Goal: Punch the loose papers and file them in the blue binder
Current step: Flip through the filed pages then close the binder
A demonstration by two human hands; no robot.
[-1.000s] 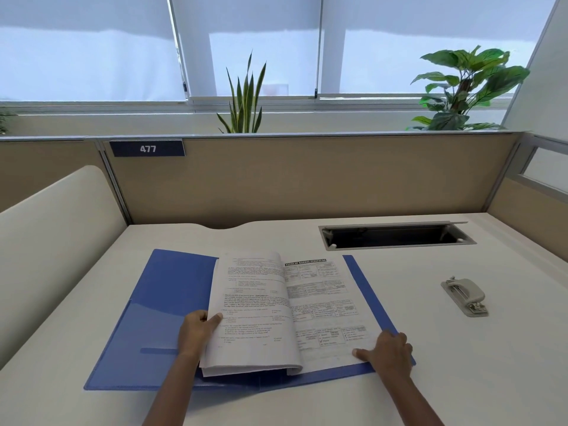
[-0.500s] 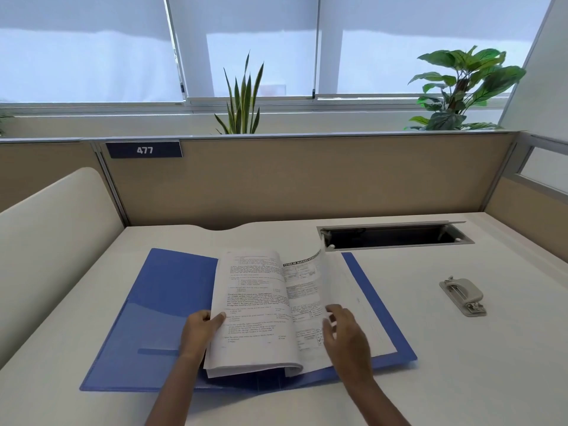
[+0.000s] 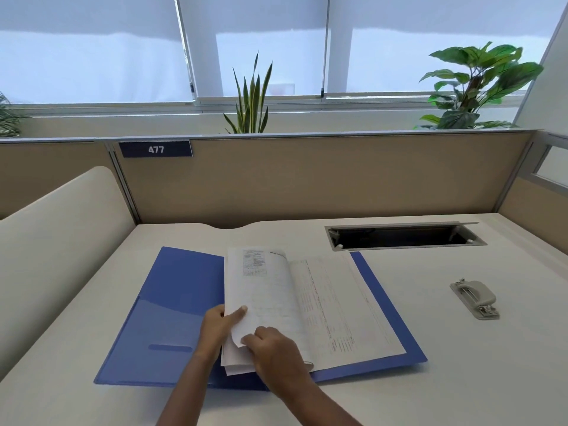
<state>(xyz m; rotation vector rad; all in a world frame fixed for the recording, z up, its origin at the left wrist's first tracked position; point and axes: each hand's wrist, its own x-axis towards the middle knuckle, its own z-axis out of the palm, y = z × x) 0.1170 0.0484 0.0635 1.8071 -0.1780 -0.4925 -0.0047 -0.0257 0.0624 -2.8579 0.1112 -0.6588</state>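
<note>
Pale desk [image 3: 399, 379] fills a cubicle, with a tan partition behind it and plants on the sill beyond. On the desk a blue binder [image 3: 172, 302] lies open, its left cover flat and bare. The papers [image 3: 338, 302] sit in it, near the middle: one stack lies flat on the right cover, and a thick sheaf stands turned up and leaning left over the spine.

The left hand [image 3: 216, 325] is closed on the sheaf's left edge, thumb on the front face, fingers behind. The right hand [image 3: 276, 352] pinches the near corner of the top sheet, which curls under the fingertips. A bit of metal ring shows just right of that wrist; I cannot tell whether the rings are open. The punch [image 3: 475, 298] sits well apart to the right, untouched.

To my eye the sheets are being leafed over, so the filing looks well along. The risk is at that curled corner: pulling it hard could crease it or tear the sheet at its holes. If the left hand slackens, the raised sheaf may flop back right and lose the place. Any sheet not on the rings could slide out near the front edge.
</note>
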